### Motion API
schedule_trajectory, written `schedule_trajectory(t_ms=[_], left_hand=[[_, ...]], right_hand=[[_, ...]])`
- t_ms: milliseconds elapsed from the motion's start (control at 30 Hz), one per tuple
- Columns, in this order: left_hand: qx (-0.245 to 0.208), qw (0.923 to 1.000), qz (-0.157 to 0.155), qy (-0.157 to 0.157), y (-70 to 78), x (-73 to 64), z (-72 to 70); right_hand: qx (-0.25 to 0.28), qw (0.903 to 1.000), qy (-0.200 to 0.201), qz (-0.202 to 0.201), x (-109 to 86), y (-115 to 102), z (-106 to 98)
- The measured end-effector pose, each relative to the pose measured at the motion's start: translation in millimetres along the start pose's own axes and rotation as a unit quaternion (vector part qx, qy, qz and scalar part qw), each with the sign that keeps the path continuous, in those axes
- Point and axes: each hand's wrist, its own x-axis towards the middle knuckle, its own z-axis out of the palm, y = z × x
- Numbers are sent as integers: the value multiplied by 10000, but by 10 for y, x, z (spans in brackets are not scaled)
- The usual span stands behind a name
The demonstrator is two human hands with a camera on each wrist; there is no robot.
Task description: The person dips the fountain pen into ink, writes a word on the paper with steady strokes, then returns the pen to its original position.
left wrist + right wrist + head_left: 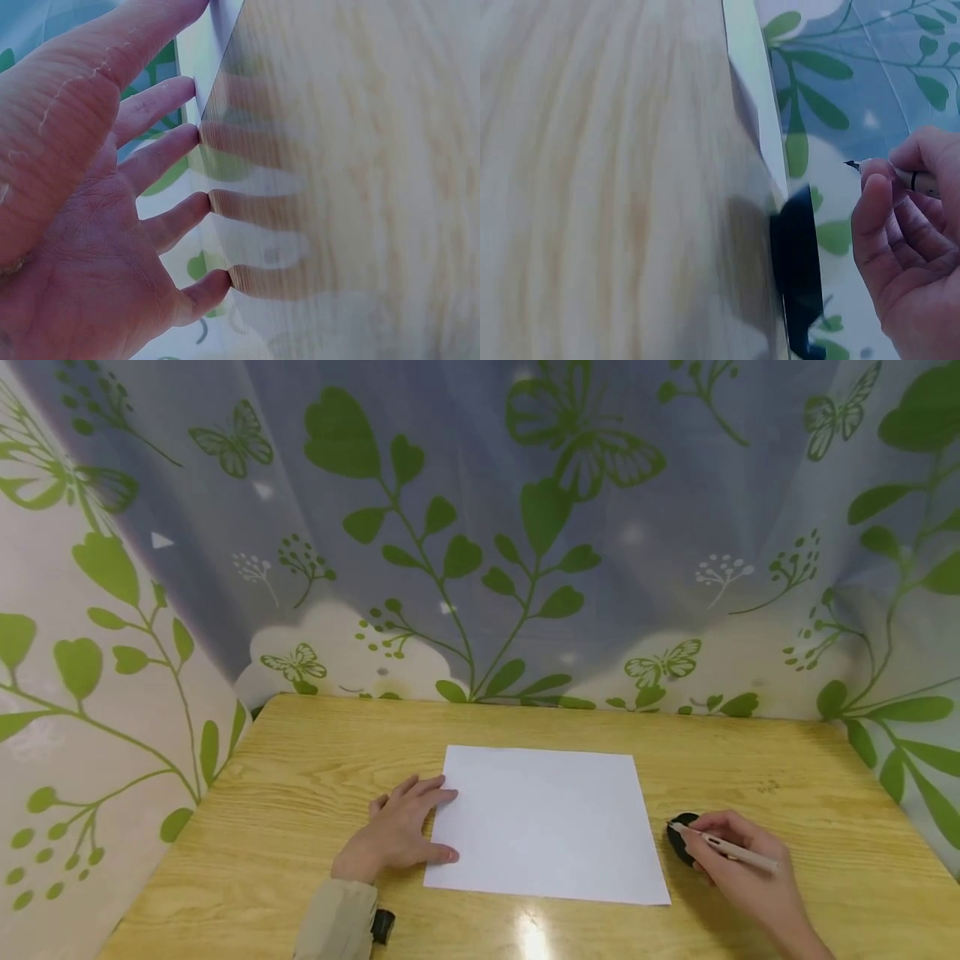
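Note:
A blank white sheet of paper (547, 827) lies on the wooden table. My left hand (401, 831) spreads its fingers over the left edge of the sheet, thumb and fingertips resting on it. In the left wrist view the fingers (169, 225) are straight and apart, their tips on the table surface. My right hand (750, 860) pinches a pale fountain pen (738, 853) to the right of the sheet. In the right wrist view its dark nib (852, 164) points away from the fingers. A black rounded object (679, 842) stands on the table beneath the nib, partly hidden by the hand.
The wooden table (360, 735) reaches back to a curtain (480, 527) with green leaves and butterflies, which also hangs at both sides. A small black item (382, 927) sits beside the left sleeve (337, 918).

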Motion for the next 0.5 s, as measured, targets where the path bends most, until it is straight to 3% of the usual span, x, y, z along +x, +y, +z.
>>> schedule_trajectory(t_ms=[267,500], left_hand=[[49,10000,-76,0,-11,15,0],[72,9999,-78,-3,-22,22,14]], right_hand=[[518,9975,-37,-472,47,-227,259],[572,9969,-319,-426,107,-404,455]])
